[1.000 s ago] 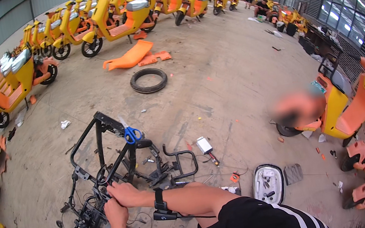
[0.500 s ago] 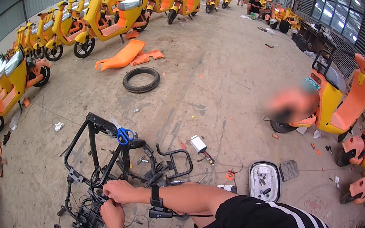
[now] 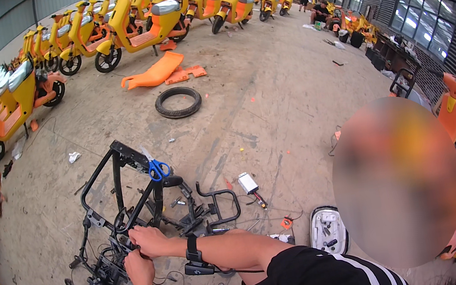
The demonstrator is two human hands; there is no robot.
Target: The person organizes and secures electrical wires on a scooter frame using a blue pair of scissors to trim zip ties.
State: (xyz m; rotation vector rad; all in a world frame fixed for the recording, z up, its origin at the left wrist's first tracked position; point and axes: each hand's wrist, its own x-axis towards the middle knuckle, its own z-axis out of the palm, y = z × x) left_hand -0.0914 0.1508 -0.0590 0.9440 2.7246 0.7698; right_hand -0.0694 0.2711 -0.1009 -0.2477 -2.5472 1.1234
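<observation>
From where I stand, taking the two hands as the middle of a clock with twelve straight ahead, a yellow scooter (image 3: 17, 104) is parked at eleven on the left. The black metal frame (image 3: 128, 151) sits on the floor (image 3: 271, 114) right at the hands, spreading from about eight round past twelve, with a tangle of dark cables (image 3: 108, 270) low in its middle. I'd judge it heavy and stiff, tube that hardly gives, while the cables look soft and easy to snag; the bare upper tube at twelve seems the best place to take hold, clear of the wiring. The left hand (image 3: 139, 268) has its fingers curled in over the frame; the right hand (image 3: 151, 240), its arm reaching in from just past three, bends its fingers down close beside it. The fingertips are hidden, so I can't say what either pinches. Blue-handled scissors (image 3: 158, 170) appear to rest on the frame between twelve and one, light and liable to slide; a tyre (image 3: 180, 113) lies farther out that way. A black tubular loop (image 3: 236, 204) and, beyond it, a silver box (image 3: 248, 183) lie at two, a white tray (image 3: 315, 232) at three.
</observation>
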